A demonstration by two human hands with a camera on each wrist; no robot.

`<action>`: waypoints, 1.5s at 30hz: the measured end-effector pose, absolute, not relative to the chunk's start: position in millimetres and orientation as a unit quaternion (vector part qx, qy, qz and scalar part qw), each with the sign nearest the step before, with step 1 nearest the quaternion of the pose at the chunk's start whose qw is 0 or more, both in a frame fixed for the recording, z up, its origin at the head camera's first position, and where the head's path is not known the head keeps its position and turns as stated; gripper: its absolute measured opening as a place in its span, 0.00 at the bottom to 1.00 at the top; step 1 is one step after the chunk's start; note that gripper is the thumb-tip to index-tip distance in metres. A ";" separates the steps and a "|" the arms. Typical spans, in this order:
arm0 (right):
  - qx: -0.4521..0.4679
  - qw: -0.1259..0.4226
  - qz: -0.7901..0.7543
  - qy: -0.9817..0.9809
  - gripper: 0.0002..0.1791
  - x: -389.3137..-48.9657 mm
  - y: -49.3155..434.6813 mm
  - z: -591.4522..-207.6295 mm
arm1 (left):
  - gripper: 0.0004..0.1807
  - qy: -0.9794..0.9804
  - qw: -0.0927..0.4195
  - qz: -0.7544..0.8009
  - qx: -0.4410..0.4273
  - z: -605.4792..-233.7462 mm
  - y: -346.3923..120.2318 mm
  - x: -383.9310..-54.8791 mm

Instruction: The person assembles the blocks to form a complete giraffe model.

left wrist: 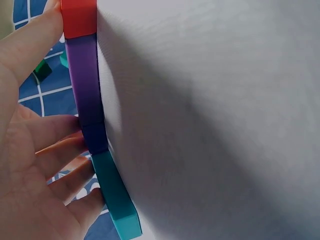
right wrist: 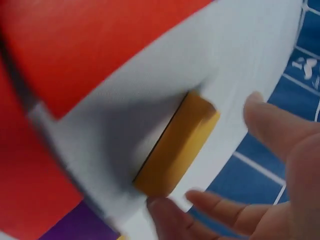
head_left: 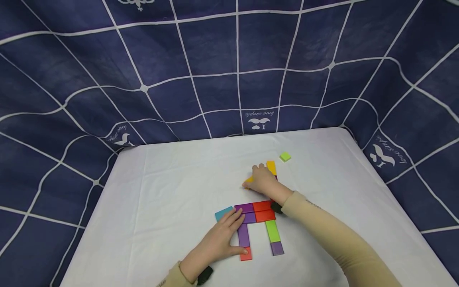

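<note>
My left hand [head_left: 218, 237] rests on a flat figure of coloured blocks, fingers spread. Its fingertips touch purple blocks [head_left: 244, 208] and a teal block [head_left: 224, 213]; the thumb touches a small red block [head_left: 246, 255] below a long purple block [head_left: 244, 235]. My right hand [head_left: 264, 180] is over a yellow block [right wrist: 177, 145], which lies on the white cloth beyond the figure. In the right wrist view one fingertip meets the block's near end, while the other fingers stand apart from it. A second yellow block [head_left: 271, 167] shows just beyond that hand.
Red blocks [head_left: 264, 215] join the purple ones in the figure. A lime block [head_left: 272, 231] and a short purple block [head_left: 277, 248] form its right leg. One small lime block [head_left: 285, 156] lies apart at the back. Navy checked cloth [head_left: 215, 91] hangs behind the white-covered table [head_left: 172, 179].
</note>
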State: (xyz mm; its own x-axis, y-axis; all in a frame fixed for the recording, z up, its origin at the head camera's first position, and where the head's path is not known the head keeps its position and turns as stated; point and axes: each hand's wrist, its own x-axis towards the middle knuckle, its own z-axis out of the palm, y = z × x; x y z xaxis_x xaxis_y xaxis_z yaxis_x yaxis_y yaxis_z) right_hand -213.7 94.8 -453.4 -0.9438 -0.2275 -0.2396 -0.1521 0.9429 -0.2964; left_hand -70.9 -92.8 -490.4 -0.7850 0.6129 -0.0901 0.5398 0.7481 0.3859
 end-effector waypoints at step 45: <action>-0.071 0.162 -0.219 0.960 0.38 -313.8 191.3 -464.3 | 0.54 0.929 0.104 0.180 0.306 -493.8 -94.2 -63.4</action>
